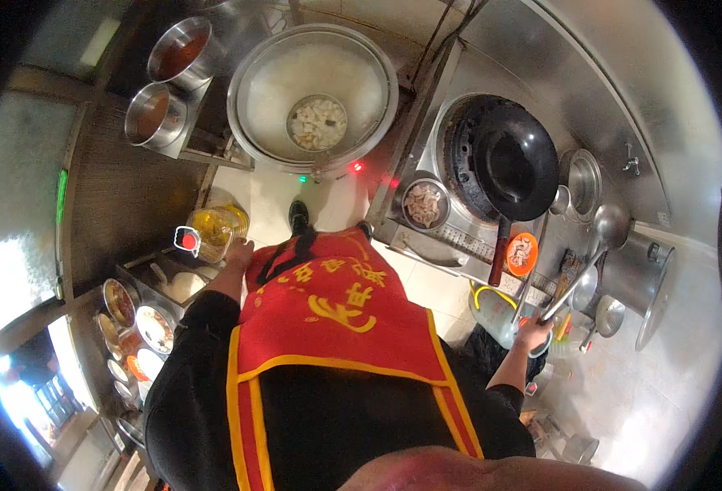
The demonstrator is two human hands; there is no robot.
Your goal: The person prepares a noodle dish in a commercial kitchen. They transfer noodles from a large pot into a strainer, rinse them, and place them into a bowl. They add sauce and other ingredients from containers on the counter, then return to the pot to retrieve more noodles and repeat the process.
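Note:
My right hand (533, 334) grips the handle end of a long metal ladle (566, 293), whose bowl is raised towards the metal back wall. My left hand (240, 253) hangs beside a clear plastic jug of yellow oil (213, 224) with a red cap; whether it touches the jug is unclear. Ahead on the right, a black wok (513, 162) with a wooden handle rests tilted on the stove. Pale sliced meat fills a metal bowl (425, 205) at the stove's front. More pale pieces lie in an orange dish (522, 253) next to the wok handle.
A large metal pot of cloudy liquid (315, 73) stands ahead, holding a round container of pale pieces (317, 124). Two metal pots of reddish contents (180, 58) are at far left. Several ingredient bowls (155, 329) line the left counter. A bucket with a yellow handle (495, 313) stands near my right arm.

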